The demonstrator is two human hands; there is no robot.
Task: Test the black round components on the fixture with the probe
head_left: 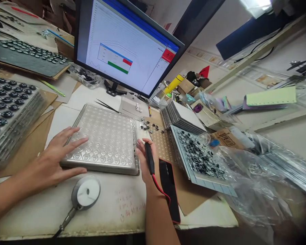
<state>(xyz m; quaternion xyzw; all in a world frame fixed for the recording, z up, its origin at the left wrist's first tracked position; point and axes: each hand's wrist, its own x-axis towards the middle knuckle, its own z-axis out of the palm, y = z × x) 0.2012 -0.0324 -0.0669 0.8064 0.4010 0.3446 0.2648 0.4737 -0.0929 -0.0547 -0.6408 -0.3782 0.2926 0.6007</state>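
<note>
Clear plastic blister tray (108, 136) is pressed flat near the desk's (122, 211) front edge by the open left hand (49, 156), apparently to steady it, while a black probe (149, 158) with a red lead (159, 187) is gripped in the closed right hand (146, 163), its tip held by the tray's right edge, beside a black phone (169, 190).

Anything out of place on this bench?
Yes: loose dark round parts lie scattered on the brown perforated sheet beside the clear blister tray, unlike the neat rows on the stacked tray at far left.
</note>
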